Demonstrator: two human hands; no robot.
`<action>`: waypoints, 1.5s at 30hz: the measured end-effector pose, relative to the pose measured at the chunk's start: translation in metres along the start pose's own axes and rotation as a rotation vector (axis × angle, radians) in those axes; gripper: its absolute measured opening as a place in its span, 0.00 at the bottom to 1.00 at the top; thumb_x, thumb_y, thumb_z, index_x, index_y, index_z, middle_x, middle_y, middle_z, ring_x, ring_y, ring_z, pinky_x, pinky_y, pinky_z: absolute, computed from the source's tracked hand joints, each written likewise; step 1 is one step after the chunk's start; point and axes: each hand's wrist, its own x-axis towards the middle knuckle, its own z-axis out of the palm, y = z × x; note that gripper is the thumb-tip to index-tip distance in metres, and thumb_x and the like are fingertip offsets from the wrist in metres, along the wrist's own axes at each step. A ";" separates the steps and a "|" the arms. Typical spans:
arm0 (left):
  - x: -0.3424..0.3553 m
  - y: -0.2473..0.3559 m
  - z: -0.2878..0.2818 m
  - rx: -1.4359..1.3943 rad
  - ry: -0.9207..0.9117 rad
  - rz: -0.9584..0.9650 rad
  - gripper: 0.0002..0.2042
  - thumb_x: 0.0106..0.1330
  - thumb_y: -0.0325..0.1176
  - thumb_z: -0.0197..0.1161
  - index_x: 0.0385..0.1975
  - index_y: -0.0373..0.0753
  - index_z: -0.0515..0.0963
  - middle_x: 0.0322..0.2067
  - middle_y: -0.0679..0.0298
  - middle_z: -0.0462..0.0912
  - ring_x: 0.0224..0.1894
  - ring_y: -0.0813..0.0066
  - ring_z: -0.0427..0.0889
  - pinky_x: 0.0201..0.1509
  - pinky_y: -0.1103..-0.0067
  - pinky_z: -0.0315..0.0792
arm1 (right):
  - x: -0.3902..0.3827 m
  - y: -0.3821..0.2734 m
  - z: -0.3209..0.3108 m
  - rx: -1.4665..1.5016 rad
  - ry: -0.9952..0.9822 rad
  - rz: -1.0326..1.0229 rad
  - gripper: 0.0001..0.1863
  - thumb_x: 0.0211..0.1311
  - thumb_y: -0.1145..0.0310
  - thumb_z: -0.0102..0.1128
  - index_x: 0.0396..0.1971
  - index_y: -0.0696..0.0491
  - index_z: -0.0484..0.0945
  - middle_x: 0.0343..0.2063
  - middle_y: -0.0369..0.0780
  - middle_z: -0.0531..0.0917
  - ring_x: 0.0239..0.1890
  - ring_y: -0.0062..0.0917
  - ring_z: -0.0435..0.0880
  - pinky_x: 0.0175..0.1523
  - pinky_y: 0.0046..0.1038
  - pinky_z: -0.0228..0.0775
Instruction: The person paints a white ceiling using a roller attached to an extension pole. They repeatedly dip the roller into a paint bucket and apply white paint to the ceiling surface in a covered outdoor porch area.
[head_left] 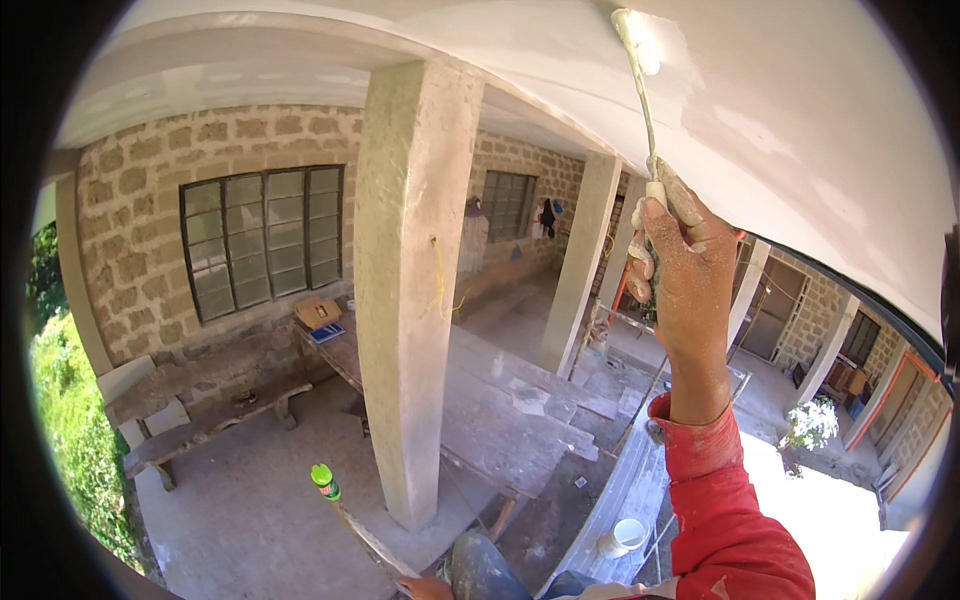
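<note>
My right hand [680,250] is raised high, wrapped round the handle of a paint roller [640,90]. White smears cover the fingers, and the red sleeve [725,510] reaches up from below. The roller's head is at the pale ceiling [540,60], where a brighter wet-looking patch shows beside it. Low in the view, my left hand [428,588] is partly cut off by the lower edge, its fingers closed at the near end of a wooden pole [375,540]. A green bottle [325,482] appears at the pole's far end; whether it is fixed there I cannot tell.
A square concrete column [410,290] rises left of centre, with a rough wooden table [500,420] behind it. A white bucket [625,537] stands on a narrow plank [610,500] below me. A wooden bench [220,425] lines the block wall at left.
</note>
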 end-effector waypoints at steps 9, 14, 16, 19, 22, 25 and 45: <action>-0.016 0.004 -0.030 0.101 0.175 -0.197 0.24 0.74 0.43 0.49 0.62 0.34 0.75 0.62 0.50 0.76 0.65 0.47 0.72 0.68 0.52 0.62 | 0.007 0.012 0.004 -0.016 -0.033 -0.042 0.19 0.74 0.72 0.54 0.61 0.62 0.75 0.26 0.32 0.73 0.19 0.11 0.70 0.19 0.17 0.63; -0.022 -0.006 -0.035 0.522 0.114 -0.133 0.24 0.73 0.44 0.49 0.64 0.38 0.74 0.65 0.54 0.75 0.68 0.48 0.69 0.70 0.48 0.57 | 0.038 0.022 0.048 0.001 -0.105 0.030 0.18 0.74 0.72 0.53 0.59 0.63 0.74 0.26 0.33 0.72 0.19 0.12 0.70 0.19 0.18 0.62; -0.014 -0.007 -0.038 0.231 0.067 -0.053 0.23 0.73 0.43 0.49 0.62 0.38 0.75 0.63 0.54 0.77 0.66 0.49 0.71 0.70 0.47 0.57 | 0.055 0.032 0.063 -0.009 -0.131 -0.013 0.18 0.74 0.73 0.52 0.59 0.63 0.74 0.25 0.33 0.72 0.19 0.11 0.69 0.19 0.19 0.62; -0.009 -0.007 -0.034 -0.158 -0.065 0.040 0.21 0.73 0.41 0.49 0.59 0.39 0.78 0.61 0.55 0.79 0.64 0.50 0.74 0.69 0.45 0.57 | 0.080 0.044 0.088 -0.072 -0.215 -0.007 0.24 0.76 0.72 0.52 0.68 0.62 0.69 0.29 0.35 0.72 0.23 0.14 0.70 0.22 0.18 0.63; -0.006 -0.004 -0.037 -0.335 -0.155 0.106 0.19 0.73 0.40 0.49 0.56 0.40 0.80 0.58 0.56 0.81 0.61 0.51 0.77 0.68 0.42 0.56 | 0.107 0.064 0.114 -0.194 -0.232 -0.066 0.21 0.75 0.72 0.51 0.64 0.62 0.72 0.29 0.36 0.73 0.22 0.15 0.70 0.22 0.20 0.64; -0.010 -0.006 -0.041 -0.402 -0.225 0.187 0.18 0.73 0.39 0.50 0.54 0.41 0.83 0.56 0.57 0.84 0.58 0.53 0.81 0.68 0.40 0.56 | 0.136 0.087 0.147 -0.294 -0.252 -0.094 0.17 0.74 0.73 0.52 0.57 0.64 0.75 0.27 0.36 0.73 0.22 0.17 0.71 0.22 0.23 0.65; 0.005 -0.119 -0.172 -1.464 -0.420 -0.766 0.19 0.63 0.31 0.61 0.52 0.33 0.66 0.38 0.41 0.84 0.44 0.37 0.84 0.48 0.51 0.76 | 0.299 0.175 0.343 -0.424 -0.294 -0.106 0.14 0.59 0.71 0.57 0.31 0.70 0.80 0.31 0.58 0.86 0.29 0.44 0.89 0.32 0.41 0.79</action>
